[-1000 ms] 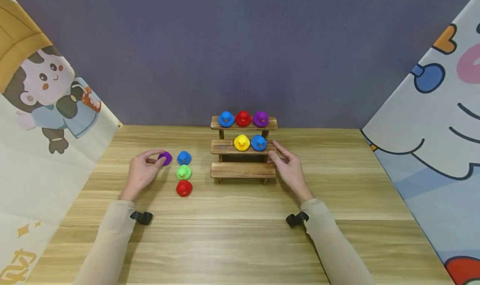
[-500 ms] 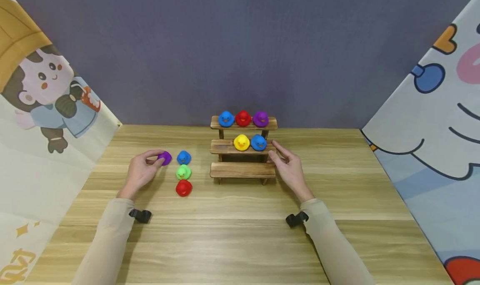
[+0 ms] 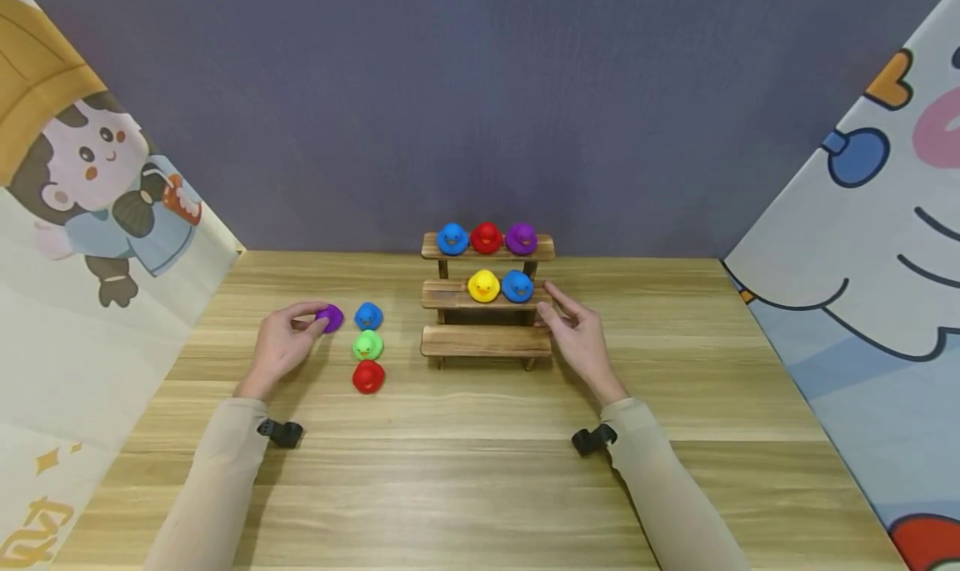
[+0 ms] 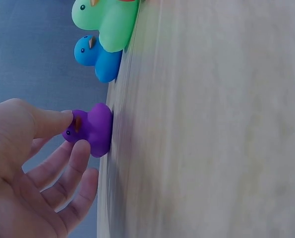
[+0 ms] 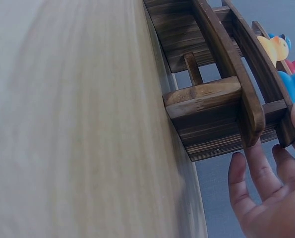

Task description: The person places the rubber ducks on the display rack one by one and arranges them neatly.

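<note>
My left hand (image 3: 283, 344) pinches a small purple rubber duck (image 4: 100, 130) by its head between thumb and fingers, low at the tabletop. Beside that duck, a blue duck (image 3: 368, 316), a green duck (image 3: 367, 346) and a red duck (image 3: 368, 378) form a line on the table. My right hand (image 3: 583, 343) holds the right end of a three-step wooden display shelf (image 3: 486, 341), its thumb and index finger at the middle step. A yellow duck (image 3: 483, 287) and a blue duck (image 3: 517, 287) sit on that step; the lowest step carries no duck.
The shelf's top step holds another blue duck (image 3: 452, 239), a red duck (image 3: 487, 238) and a purple duck (image 3: 521, 239). Behind the wooden table (image 3: 450, 471) rises a dark grey wall (image 3: 480, 96). Cartoon-printed panels (image 3: 862, 304) flank both sides.
</note>
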### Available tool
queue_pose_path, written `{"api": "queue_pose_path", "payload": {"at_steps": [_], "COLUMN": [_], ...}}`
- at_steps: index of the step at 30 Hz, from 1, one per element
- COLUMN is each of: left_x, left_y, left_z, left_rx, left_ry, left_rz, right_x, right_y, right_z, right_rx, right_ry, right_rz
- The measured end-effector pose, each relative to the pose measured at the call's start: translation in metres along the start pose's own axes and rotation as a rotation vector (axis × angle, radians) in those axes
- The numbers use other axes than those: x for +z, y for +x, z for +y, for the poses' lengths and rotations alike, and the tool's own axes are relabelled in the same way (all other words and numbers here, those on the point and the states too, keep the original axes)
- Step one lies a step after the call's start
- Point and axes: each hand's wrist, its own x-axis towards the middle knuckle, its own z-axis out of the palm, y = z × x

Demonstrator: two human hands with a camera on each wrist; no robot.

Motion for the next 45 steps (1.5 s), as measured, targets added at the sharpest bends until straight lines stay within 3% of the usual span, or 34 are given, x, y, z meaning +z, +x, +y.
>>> {"api": "queue_pose_path", "payload": {"at_steps": [20, 45], "left_x": [-0.001, 0.004], "left_y": [-0.004, -0.006], "left_z": [0.006, 0.034], "left_rx": [-0.015, 0.040], "left_ry": [-0.055, -0.093], "left_rz": [0.030, 0.004], "right_x": [-0.002, 0.000], "right_y": [0.000, -0.001], "right_z": [0.002, -0.001], "right_rx": [0.009, 0.002], "right_ry": [-0.023, -0.029], "right_rz": [0.015, 0.013]}}
